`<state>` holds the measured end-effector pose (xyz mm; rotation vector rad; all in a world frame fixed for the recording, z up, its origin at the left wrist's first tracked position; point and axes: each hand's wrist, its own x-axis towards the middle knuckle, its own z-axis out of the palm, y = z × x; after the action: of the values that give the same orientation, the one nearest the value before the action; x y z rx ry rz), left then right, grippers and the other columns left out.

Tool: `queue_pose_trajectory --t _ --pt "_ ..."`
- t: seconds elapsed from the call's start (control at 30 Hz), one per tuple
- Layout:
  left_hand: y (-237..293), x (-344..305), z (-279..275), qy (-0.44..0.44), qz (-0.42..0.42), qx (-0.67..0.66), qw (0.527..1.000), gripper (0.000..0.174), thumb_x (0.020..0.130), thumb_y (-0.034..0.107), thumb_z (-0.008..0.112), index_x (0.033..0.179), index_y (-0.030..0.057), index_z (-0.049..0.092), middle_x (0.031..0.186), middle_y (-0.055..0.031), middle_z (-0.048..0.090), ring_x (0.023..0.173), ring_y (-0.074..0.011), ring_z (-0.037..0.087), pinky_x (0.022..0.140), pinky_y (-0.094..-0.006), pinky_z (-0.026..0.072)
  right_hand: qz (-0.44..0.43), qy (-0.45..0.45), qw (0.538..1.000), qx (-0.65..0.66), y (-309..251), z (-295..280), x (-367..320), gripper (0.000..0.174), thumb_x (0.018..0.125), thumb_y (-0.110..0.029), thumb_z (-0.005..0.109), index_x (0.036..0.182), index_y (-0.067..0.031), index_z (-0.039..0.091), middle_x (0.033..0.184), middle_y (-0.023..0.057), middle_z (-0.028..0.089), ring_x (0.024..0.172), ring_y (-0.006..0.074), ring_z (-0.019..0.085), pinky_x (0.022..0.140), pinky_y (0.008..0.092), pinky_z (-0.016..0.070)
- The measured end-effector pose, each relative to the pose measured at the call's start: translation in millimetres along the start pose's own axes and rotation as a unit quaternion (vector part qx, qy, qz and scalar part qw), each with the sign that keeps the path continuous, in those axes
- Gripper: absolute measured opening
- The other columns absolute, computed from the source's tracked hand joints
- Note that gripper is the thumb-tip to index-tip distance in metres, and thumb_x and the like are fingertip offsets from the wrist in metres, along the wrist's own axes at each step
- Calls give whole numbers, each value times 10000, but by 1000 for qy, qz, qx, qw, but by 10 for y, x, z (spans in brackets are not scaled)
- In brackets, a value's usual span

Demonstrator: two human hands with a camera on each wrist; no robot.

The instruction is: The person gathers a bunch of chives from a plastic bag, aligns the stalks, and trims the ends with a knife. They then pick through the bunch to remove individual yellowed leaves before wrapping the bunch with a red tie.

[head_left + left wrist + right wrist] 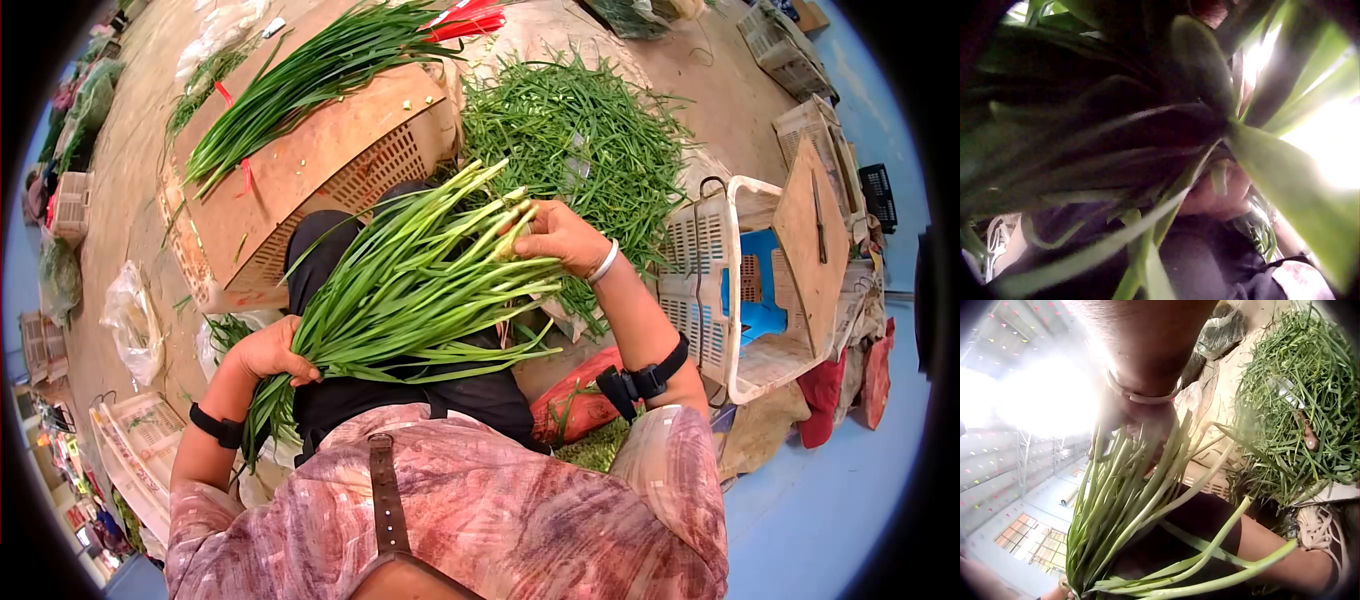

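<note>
A loose bunch of garlic chives (420, 280) lies across the person's lap, pale stem ends to the upper right and green leaves to the lower left. The left hand (275, 350) grips the leafy end, its thumb over the leaves. At the stem ends, the right hand (568, 238) holds part of the bunch between thumb and fingers. Several stems (1222, 562) stick out loose below that hand in the right wrist view. Dark, close leaves (1085, 125) hide most of the left hand's grip in the left wrist view.
Tied chives (320, 80) with red bands lie on a board (350, 130) over a crate ahead. Right of it spreads a heap of cut greens (570, 130), with a brown-handled blade (1309, 434) on top. A white crate (740, 290) stands at the right.
</note>
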<state>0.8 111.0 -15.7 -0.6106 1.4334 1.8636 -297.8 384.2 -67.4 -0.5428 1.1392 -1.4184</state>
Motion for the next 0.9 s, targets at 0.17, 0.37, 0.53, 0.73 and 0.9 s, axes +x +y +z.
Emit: queue_pose_trajectory --t 0.17,0.37,0.53,0.73,0.9 --pt "-15 0 -17 -1 2 14 1000 248 640 -73 663 875 -47 588 617 -80 582 435 -128 505 407 -251 395 26 9 999 -32 57 -43 27 256 781 -100 656 994 37 616 883 89 660 725 133 618 658 254 501" --pt "-41 16 -41 -8 9 23 1000 244 642 -71 664 872 -44 590 618 -80 585 439 -125 509 411 -248 401 -27 17 999 -41 15 -70 -79 148 816 -126 640 838 16 676 738 41 652 648 84 575 617 211 465" --pt "-31 28 -66 -18 1 33 999 237 643 -61 670 867 -44 592 620 -84 589 442 -128 514 413 -248 405 -100 25 991 88 213 -217 -57 154 815 -135 635 804 18 649 736 74 639 665 131 592 634 259 482" --pt "-22 0 -64 -9 -6 61 998 231 643 -60 667 861 -47 593 618 -89 589 441 -133 513 413 -252 405 -248 83 951 166 -32 -712 -186 213 828 -248 632 787 -41 609 642 66 538 597 185 476 553 306 385" --pt "7 13 -53 -14 -7 43 999 238 635 -72 663 861 -50 592 618 -89 588 441 -132 515 414 -253 404 -288 165 893 303 -153 -1574 -226 245 852 -279 602 901 -40 631 758 114 602 657 232 539 615 360 434"
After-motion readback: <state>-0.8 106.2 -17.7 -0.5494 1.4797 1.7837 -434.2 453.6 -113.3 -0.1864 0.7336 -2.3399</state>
